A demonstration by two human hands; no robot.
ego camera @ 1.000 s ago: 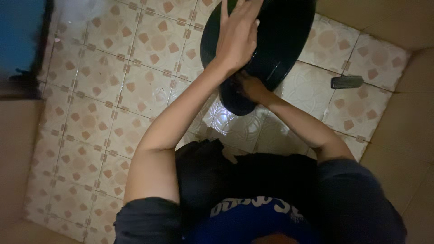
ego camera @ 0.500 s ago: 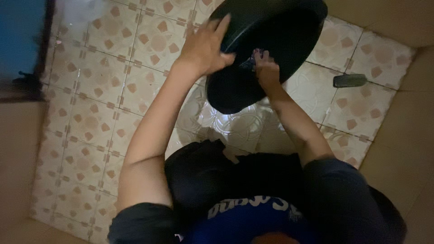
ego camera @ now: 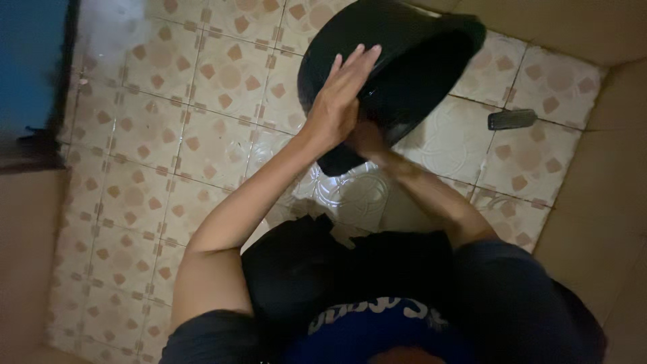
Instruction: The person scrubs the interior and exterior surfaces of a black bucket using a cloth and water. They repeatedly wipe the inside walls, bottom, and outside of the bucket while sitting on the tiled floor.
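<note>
The left hand [ego camera: 340,101] lies spread flat on the tilted black basin [ego camera: 397,67], while the blurred right hand [ego camera: 367,140] reaches inside, its grip unclear.

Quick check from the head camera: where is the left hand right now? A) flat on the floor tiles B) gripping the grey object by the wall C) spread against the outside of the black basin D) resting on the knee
C: the left hand lies with fingers spread on the black basin, which is tilted above the tiled floor.

Left hand [ego camera: 337,101] now flat over basin [ego camera: 411,61]
</note>
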